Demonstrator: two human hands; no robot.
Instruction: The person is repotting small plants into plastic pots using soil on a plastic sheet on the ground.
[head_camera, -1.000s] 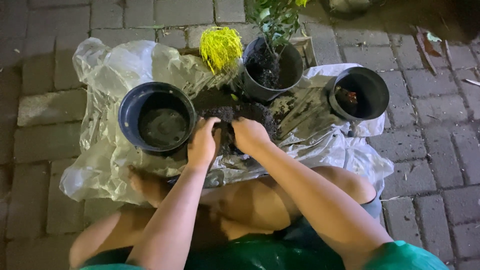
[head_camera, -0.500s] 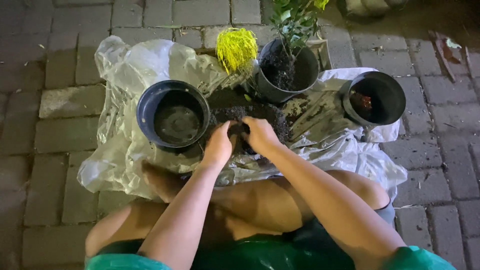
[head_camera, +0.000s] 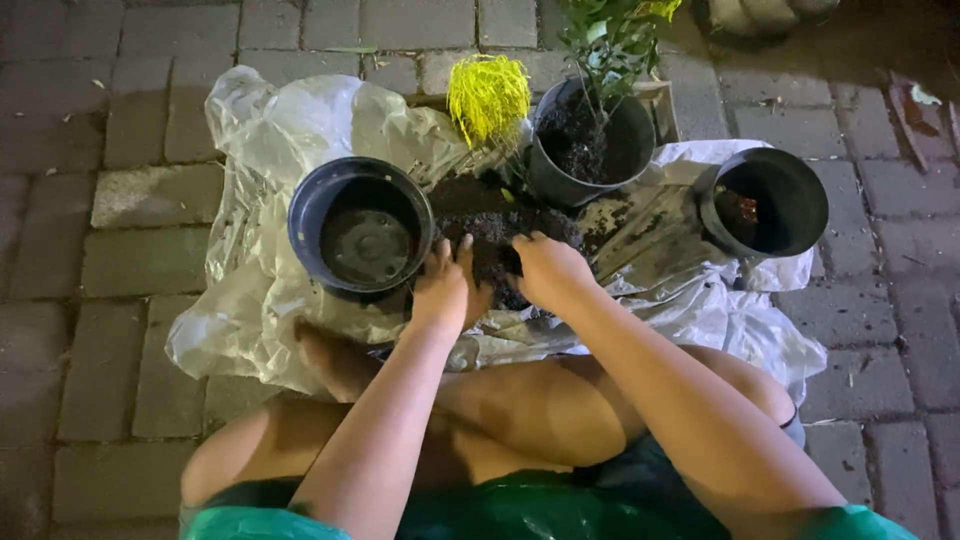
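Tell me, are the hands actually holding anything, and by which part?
Both the left hand and right hand are dug into the soil pile on the plastic sheet, cupping loose soil between them. No pot is gripped.

An outdoor paved yard or patio at night, used for potting plants. The ground is grey brick paving (head_camera: 120, 250). A crumpled clear plastic sheet (head_camera: 260, 130) lies spread over it, carrying a heap of dark soil (head_camera: 490, 220), empty black plastic pots (head_camera: 360, 225) and a potted green plant (head_camera: 600, 110).
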